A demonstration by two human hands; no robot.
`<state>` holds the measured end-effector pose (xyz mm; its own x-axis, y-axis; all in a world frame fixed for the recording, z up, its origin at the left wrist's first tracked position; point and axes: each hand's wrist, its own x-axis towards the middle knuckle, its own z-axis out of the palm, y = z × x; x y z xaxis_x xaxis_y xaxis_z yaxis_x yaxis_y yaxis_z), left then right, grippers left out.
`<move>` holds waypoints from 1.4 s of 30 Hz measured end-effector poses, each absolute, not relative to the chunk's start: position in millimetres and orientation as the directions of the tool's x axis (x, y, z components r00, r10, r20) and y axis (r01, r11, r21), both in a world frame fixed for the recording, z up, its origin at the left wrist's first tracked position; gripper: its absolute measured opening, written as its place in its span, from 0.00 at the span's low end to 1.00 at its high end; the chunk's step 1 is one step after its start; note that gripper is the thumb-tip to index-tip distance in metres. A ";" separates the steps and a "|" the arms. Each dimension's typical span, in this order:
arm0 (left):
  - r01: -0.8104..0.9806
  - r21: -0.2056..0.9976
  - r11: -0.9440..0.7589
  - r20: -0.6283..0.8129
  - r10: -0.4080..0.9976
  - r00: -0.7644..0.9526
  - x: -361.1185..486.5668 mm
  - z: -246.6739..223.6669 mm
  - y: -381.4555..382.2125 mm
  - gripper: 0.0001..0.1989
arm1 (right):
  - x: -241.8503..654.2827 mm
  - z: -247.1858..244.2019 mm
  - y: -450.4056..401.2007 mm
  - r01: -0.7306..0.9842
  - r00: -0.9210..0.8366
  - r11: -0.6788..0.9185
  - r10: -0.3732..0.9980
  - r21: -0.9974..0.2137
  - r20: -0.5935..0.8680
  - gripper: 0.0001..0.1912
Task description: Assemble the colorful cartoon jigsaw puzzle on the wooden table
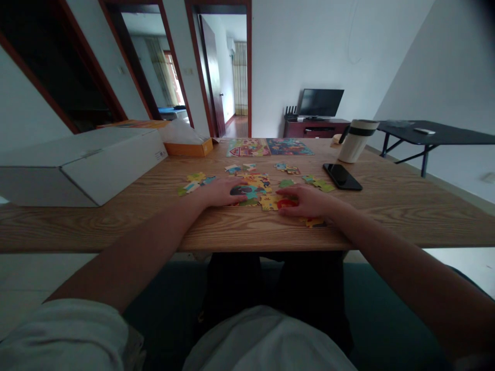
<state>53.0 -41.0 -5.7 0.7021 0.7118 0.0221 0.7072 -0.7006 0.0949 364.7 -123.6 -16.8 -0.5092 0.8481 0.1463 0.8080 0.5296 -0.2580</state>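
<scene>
A partly joined jigsaw puzzle (pixel 257 191) lies flat near the front of the wooden table. My left hand (pixel 222 191) rests at its left edge, fingers stretched and thumb apart, touching a dark grey and teal part. At the lower right, my right hand (pixel 309 200) has its fingers and thumb on either side of a yellow and red puzzle piece (pixel 285 204), which lies against the joined part. Whether it is locked in cannot be seen. Loose puzzle pieces (pixel 319 183) lie to the right, others (pixel 196 181) beyond my left wrist, and one (pixel 315 222) under my right wrist.
Behind the pieces lies a colourful picture sheet (pixel 269 147). A white box (pixel 112 159) and an orange open box (pixel 189 148) stand on the left. To the right are a black phone (pixel 342 176) and a white mug (pixel 356 141). The table's front edge (pixel 263 246) is near me.
</scene>
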 end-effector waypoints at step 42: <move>0.708 0.045 -0.705 -0.095 0.702 0.706 112.2 -1.3 -12.0 0.38 | 369.5 -14.7 -119.9 0.811 -0.462 0.484 0.874 -0.328 0.149 0.23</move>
